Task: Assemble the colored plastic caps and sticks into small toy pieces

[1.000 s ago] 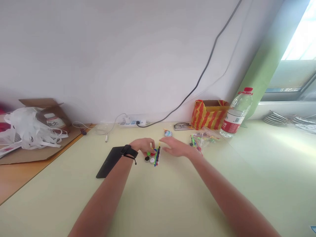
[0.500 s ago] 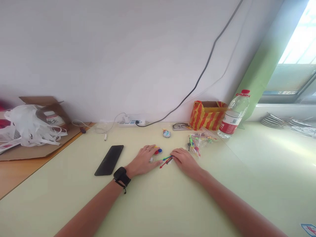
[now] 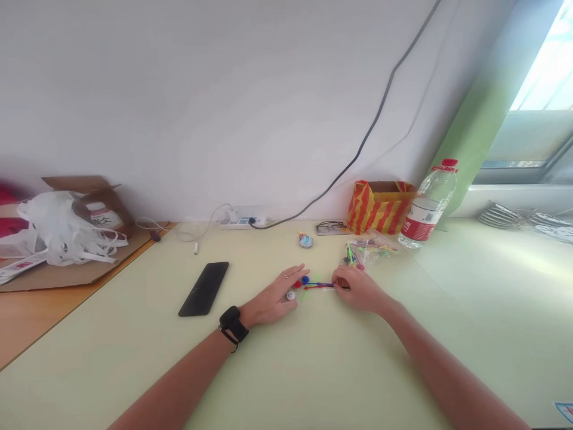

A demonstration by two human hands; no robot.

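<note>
My left hand [image 3: 273, 300], a dark watch on its wrist, rests on the table with fingers outstretched beside several small round pieces. Among these are a blue piece [image 3: 305, 279], a red piece partly covered by the fingers, and a white piece [image 3: 290, 295] by the thumb. My right hand [image 3: 357, 288] is closed, with bent fingers pinching the right ends of thin coloured plastic sticks [image 3: 319, 285]. Blue, red and white sticks show, lying sideways between the two hands, with some green about them. Their gripped ends are hidden in the fingers.
Behind my right hand lies a clear plastic bag [image 3: 369, 248] of coloured sticks. Farther back are a small round container [image 3: 306, 240], glasses [image 3: 331, 227], a striped bag [image 3: 380, 209] and a bottle [image 3: 423, 215]. A black phone [image 3: 204, 289] lies left; a power strip [image 3: 242, 222] sits by the wall.
My right hand has moved right, and the sticks now lie nearly level instead of slanting. My left hand has shifted right, uncovering more of the blue and white pieces.
</note>
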